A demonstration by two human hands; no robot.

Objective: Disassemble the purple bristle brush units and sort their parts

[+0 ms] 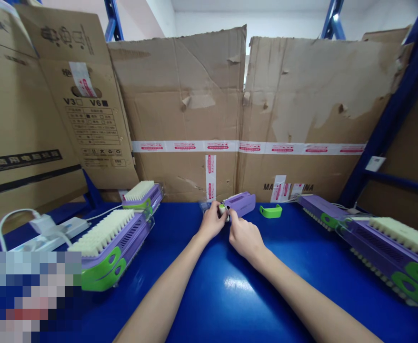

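Observation:
A purple slotted device [243,205] with a pale knobby strip along its top stands at the back middle of the blue table. My left hand [213,223] is closed around its near left end, where a bit of green and white shows. My right hand [246,236] is closed at that same end, with the fingers bent and the index finger pointing at it. What the right fingers pinch is too small to make out. To the right of the device lies a loose green end cap [271,212], touched by neither hand.
Purple-and-green devices with cream knobby pads stand on the left [118,243] and on the right [376,243]. A white power strip [52,233] with a plugged-in charger lies at far left. Cardboard sheets [184,114] wall off the back of the blue table [226,305].

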